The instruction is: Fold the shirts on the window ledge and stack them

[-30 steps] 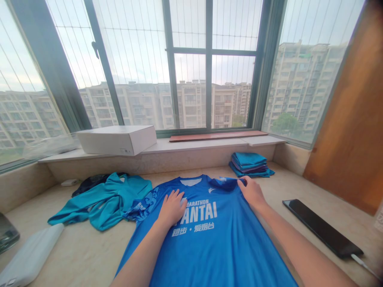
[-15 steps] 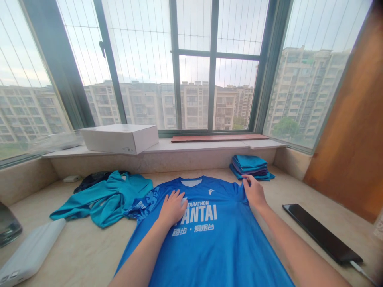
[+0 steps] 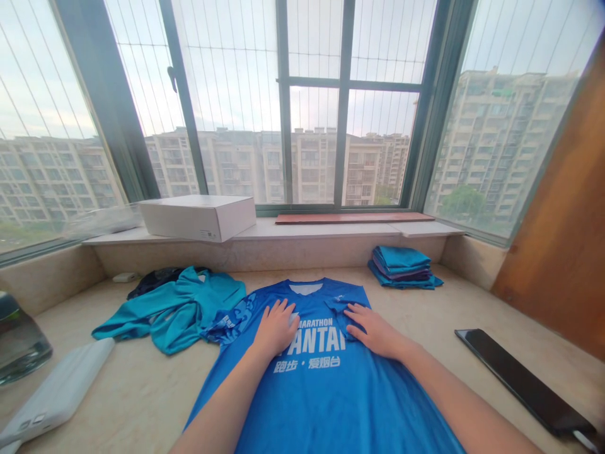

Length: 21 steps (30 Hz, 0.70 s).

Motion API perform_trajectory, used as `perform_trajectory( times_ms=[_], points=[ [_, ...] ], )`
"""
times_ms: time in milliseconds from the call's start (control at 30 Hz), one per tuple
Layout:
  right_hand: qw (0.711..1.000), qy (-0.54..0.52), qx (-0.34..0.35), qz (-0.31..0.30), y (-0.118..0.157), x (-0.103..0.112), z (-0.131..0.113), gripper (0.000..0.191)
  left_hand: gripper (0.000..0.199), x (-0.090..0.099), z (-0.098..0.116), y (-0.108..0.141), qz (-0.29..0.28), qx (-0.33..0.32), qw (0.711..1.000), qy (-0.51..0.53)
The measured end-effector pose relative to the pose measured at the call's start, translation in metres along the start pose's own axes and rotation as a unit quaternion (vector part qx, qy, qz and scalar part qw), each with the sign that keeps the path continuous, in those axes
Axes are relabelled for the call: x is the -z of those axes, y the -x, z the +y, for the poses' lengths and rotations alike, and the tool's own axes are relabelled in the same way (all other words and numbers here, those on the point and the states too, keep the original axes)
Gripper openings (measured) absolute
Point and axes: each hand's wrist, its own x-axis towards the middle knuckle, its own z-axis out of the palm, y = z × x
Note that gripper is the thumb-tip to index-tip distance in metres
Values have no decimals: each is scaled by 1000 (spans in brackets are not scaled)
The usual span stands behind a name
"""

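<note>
A blue T-shirt (image 3: 321, 397) with white lettering lies front up on the stone counter, its neck toward the window. My left hand (image 3: 278, 328) rests flat on the chest, fingers spread, covering part of the print. On the other side my right hand (image 3: 375, 329) lies on the right sleeve, which is folded inward over the chest; its fingers are stretched out on the cloth. The left sleeve (image 3: 236, 318), patterned in lighter blue, sticks outward and touches a crumpled teal garment (image 3: 189, 309).
A folded stack of teal and purple clothes (image 3: 404, 268) sits at the back right. To the right lies a black phone (image 3: 524, 381) with a cable. At left are a white power bank (image 3: 61, 394) and a clear container (image 3: 21, 340). A white box (image 3: 198, 217) stands on the sill.
My right hand has moved left, bringing the right sleeve inward over the chest, and its fingers have opened from a pinch. My left hand stays on the chest. The view has shifted slightly.
</note>
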Motion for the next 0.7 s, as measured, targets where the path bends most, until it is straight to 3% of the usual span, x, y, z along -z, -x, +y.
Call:
perform_trajectory(
  times_ms=[133,233,300,433,533,700],
  points=[
    [994,87,-58,-11,-6,-7,-7,73,59,-1,0,0,0,5,1000,0],
    [992,113,-54,30,-11,-6,-14,72,57,-1,3,2,12,5,1000,-5],
    [993,110,-45,21,-14,-8,-16,72,54,0,6,5,33,-1,999,-20],
    [991,117,-57,-9,-18,-15,-13,72,46,17,-1,11,78,11,994,-75],
    [990,129,-57,-13,-20,-19,-9,70,41,43,-26,16,75,60,990,-101],
    [987,129,-75,-61,-26,-20,-5,74,35,76,-90,36,27,140,985,-99]
  ],
)
